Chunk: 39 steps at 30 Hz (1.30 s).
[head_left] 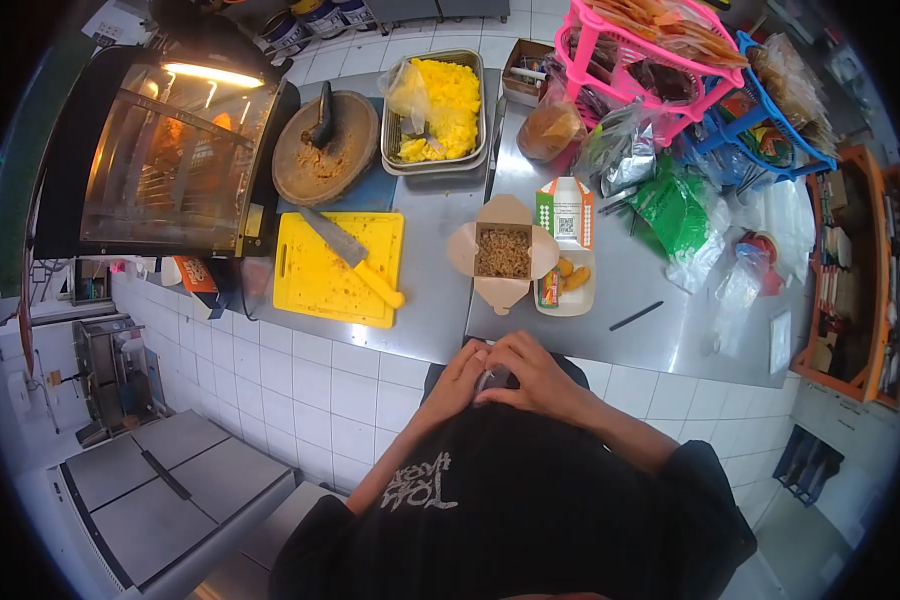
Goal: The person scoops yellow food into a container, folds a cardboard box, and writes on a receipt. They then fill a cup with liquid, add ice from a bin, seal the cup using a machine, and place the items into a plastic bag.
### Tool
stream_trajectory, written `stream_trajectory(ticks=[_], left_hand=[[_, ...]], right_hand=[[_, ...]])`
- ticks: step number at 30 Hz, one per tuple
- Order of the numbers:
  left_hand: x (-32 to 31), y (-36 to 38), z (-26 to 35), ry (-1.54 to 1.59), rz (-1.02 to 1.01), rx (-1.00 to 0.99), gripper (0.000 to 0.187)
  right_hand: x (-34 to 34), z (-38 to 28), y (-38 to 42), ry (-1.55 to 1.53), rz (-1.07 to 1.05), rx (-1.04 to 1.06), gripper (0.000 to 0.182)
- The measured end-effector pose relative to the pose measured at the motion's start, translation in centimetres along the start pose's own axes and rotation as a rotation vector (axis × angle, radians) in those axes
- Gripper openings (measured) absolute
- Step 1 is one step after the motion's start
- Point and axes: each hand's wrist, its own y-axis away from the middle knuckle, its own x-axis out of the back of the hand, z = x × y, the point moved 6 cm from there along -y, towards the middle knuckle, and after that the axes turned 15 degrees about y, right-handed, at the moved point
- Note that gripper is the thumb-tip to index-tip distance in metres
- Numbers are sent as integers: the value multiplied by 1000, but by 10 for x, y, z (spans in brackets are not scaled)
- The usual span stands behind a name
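My left hand [457,376] and my right hand [528,370] meet close to my body, in front of the steel table's edge. Between them is a small clear, shiny item [493,379], which both sets of fingers wrap round; what it is cannot be made out. Just beyond my hands stands an open cardboard box [502,290] holding brown rice [503,252]. To its right lies an open paper carton [567,220] with golden fried pieces [571,276] and a small colourful packet [549,287].
A knife [375,282] rests on a yellow board [310,270] at the left. Behind are a stone mortar [300,125], a tray of yellow food [452,95] and a heated cabinet [170,160]. Pink [660,105] and blue baskets [785,150], plastic bags [680,210] and a black pen [636,315] occupy the right.
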Motion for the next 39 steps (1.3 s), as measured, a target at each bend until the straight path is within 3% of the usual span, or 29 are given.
stream_trajectory(ticks=[3, 13, 19, 23, 25, 29, 31, 32, 34, 36, 38, 39], left_hand=[[7, -8, -8, -26, -8, -67, 29], [13, -19, -12, 37, 53, -28, 33], [16, -18, -13, 15, 151, -20, 30], [7, -17, 2, -17, 215, -19, 28], [6, -18, 4, -81, 228, -29, 29], [26, -24, -9, -50, 273, 43, 33], [19, -23, 5, 19, 248, 121, 33], [16, -19, 6, 72, 230, 211, 33], [22, -23, -5, 126, 187, 171, 33], [16, -21, 1, 264, 234, 429, 34], [15, -23, 7, 89, 40, 461, 36], [20, -30, 8, -39, 28, 308, 38]], right_hand=[[3, -1, 1, 29, 55, -4, 48], [9, 3, -5, 13, 133, -72, 45], [5, 9, -10, -9, 46, -137, 44], [9, 8, -12, 102, 80, -12, 44], [6, 15, -13, -162, -3, -110, 40], [6, 19, -7, -144, -135, -72, 35], [-2, 11, -1, 3, -212, 85, 33], [1, 9, -3, 3, -215, 78, 33], [15, 2, -13, -34, -88, 108, 32], [-7, 14, -13, 93, -193, 179, 27], [-10, 10, -15, 9, -361, 204, 22], [-8, 8, -15, -20, -377, 189, 22]])
